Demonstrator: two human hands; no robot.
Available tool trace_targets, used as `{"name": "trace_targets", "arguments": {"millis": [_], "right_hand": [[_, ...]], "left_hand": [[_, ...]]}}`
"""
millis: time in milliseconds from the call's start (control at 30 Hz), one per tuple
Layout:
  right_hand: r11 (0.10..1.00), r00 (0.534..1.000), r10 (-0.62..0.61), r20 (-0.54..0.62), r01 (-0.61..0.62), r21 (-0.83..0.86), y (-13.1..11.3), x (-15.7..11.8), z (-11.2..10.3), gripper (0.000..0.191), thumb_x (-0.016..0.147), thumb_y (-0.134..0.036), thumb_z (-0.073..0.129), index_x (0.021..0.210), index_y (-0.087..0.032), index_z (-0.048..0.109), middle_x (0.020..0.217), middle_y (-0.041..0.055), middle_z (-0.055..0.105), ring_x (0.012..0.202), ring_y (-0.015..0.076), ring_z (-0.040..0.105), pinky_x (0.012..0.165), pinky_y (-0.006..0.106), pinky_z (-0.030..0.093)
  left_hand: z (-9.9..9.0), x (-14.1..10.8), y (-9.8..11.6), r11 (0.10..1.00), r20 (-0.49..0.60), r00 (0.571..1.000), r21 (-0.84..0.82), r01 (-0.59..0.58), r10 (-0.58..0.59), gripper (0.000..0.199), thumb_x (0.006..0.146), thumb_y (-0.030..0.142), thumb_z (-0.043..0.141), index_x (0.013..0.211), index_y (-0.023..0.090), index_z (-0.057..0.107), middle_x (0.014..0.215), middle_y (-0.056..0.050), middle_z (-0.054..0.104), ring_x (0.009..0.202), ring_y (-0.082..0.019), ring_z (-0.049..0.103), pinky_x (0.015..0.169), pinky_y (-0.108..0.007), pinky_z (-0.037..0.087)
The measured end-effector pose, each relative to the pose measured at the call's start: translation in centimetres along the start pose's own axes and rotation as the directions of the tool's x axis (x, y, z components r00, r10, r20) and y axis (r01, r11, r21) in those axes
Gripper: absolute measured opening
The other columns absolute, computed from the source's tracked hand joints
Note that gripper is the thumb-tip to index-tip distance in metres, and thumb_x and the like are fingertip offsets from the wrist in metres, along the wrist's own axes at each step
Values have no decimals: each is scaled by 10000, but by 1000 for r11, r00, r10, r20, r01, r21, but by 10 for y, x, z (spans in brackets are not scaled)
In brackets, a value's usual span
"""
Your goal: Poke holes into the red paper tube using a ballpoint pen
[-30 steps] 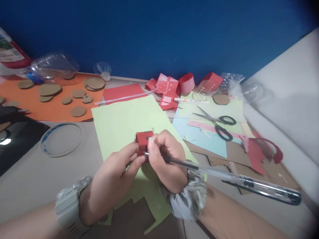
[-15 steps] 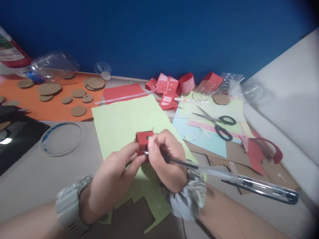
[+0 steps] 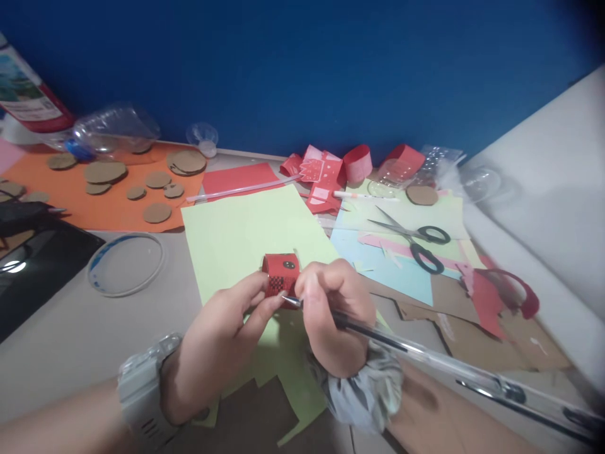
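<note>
A small red paper ring [image 3: 282, 266] with a black checkered patch and a dark eye-like mark is pinched between the thumb and fingers of my left hand [image 3: 222, 334]. My right hand [image 3: 333, 309] grips a clear pen [image 3: 401, 343], its metal tip close to the ring's lower edge near my left thumb. Below the ring lies a light green paper sheet [image 3: 246, 227]. My left wrist has a pale watch, my right wrist a grey scrunchie.
Scissors [image 3: 411, 234] lie on coloured papers at right, beside red scraps [image 3: 489, 302] and cardboard [image 3: 510, 343]. Red paper rings [image 3: 358, 164] stand at the back. Cardboard discs [image 3: 105, 171] rest on orange paper [image 3: 85, 214]; a tape ring [image 3: 125, 265] lies left.
My right hand and the pen have moved slightly right, away from the ring, showing more of its face and the dark mark. The whole view has shifted a little.
</note>
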State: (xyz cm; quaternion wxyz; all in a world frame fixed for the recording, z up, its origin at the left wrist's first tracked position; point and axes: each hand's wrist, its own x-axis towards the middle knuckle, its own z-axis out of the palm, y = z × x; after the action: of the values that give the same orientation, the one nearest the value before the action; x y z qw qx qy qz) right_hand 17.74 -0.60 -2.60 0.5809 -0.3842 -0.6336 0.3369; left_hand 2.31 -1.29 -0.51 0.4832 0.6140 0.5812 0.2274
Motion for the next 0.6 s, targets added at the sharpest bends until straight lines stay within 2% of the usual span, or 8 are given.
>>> {"name": "trace_targets", "arguments": {"millis": [100, 267, 600], "right_hand": [[998, 998, -56, 26, 56, 0, 2, -2, -1, 235, 913, -65, 540, 794, -246, 448, 686, -51, 511, 551, 93, 458, 519, 235, 374], [995, 995, 75, 70, -69, -78, 2, -1, 0, 219, 945, -154, 586, 788, -246, 465, 636, -64, 461, 512, 93, 417, 484, 237, 348], [981, 981, 179, 78, -172, -84, -4, 4, 2, 243, 954, -224, 585, 746, -243, 460, 608, -63, 453, 513, 99, 410, 489, 238, 358]], "left_hand": [[0, 0, 0, 999, 3, 1000, -28, -15, 15, 158, 932, 307, 505, 793, 238, 541, 651, 74, 528, 629, -144, 500, 612, -236, 373], [0, 0, -1, 996, 7, 999, -74, -47, 47, 169, 933, 277, 524, 769, 238, 520, 668, 79, 560, 641, -137, 514, 621, -233, 375], [2, 0, -3, 1000, 14, 1000, 3, -27, 27, 193, 971, 312, 511, 794, 236, 521, 691, 66, 572, 659, -151, 519, 642, -250, 397]]}}
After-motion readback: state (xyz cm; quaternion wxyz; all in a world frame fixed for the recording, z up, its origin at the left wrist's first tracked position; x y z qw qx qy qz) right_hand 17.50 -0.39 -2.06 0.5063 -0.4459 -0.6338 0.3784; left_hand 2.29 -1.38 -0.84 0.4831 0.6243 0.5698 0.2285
